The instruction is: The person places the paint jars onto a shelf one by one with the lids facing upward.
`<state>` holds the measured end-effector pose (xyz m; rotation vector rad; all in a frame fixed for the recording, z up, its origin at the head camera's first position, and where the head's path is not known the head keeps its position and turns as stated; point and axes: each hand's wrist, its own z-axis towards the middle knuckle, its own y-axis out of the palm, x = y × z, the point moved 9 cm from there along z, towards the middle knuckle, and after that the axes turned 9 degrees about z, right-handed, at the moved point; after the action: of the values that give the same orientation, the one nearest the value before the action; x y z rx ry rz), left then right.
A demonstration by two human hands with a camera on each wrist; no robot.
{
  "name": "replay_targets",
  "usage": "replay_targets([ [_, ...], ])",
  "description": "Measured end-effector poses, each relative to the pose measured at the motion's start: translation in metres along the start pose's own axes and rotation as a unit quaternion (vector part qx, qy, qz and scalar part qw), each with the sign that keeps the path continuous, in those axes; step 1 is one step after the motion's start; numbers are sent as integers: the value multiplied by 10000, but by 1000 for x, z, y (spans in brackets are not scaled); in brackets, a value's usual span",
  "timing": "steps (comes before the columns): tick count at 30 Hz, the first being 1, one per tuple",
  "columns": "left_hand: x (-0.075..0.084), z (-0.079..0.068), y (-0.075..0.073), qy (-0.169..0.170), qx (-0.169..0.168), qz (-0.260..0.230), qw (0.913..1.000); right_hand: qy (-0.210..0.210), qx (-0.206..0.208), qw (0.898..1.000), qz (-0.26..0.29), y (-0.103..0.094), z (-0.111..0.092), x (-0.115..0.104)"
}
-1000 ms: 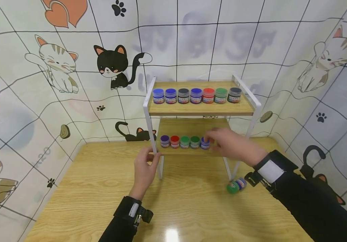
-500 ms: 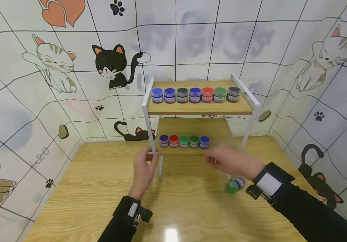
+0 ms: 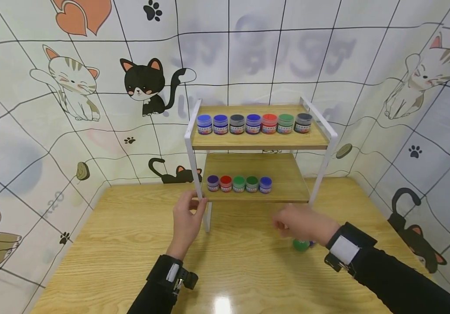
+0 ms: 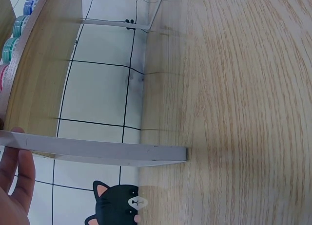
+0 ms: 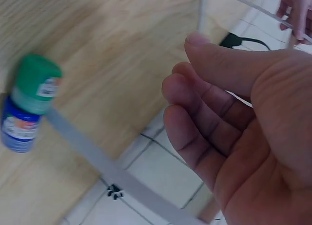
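My left hand (image 3: 187,220) grips the white left leg (image 3: 194,168) of a two-tier wooden rack, at the height of the lower shelf (image 3: 244,165). In the left wrist view, thumb and fingers sit around that leg. Below the lower shelf's right part is my right hand (image 3: 303,223), its fingers loosely bent and nothing in them. Beyond it, a green-lidded paint jar (image 5: 36,84) and a blue paint jar (image 5: 20,125) lie end to end on the table. The hand partly hides them in the head view. A blue paint jar (image 3: 265,185) ends the lower row on the right.
Several paint jars with blue, black, red and green lids line the upper shelf (image 3: 256,141). The lower row also has purple, red and green lids. A white right leg (image 3: 321,174) stands near my right hand. Cat-printed sheeting (image 3: 248,56) encloses the wooden table (image 3: 130,244).
My right hand has let go of the blue jar on the lower shelf and drawn back, down and to the right, towards the lying jars. My left hand stays on the leg.
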<state>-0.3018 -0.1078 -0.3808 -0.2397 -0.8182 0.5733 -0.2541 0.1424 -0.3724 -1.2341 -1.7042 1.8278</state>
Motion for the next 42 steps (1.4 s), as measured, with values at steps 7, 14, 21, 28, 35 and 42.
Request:
replay_targets([
  [7, -1, 0, 1, 32, 14, -28, 10000, 175, -152, 9994, -246, 20, -8, 23],
  [14, 1, 0, -1, 81, 35, 73, 9999, 475, -341, 9982, -157, 37, -18, 43],
  [21, 3, 1, -2, 141, 80, 77, 9998, 322, -242, 9989, -240, 45, -23, 52],
  [28, 2, 0, 0, 78, 58, 42, 9999, 107, -15, 9991, -414, 49, -28, 53],
  [35, 2, -1, 0, 97, 55, 19, 9999, 564, 64, 9973, -476, 55, -30, 62],
  [42, 2, 0, 0, 89, 53, 78, 9999, 793, 119, 9960, -399, 59, -30, 69],
])
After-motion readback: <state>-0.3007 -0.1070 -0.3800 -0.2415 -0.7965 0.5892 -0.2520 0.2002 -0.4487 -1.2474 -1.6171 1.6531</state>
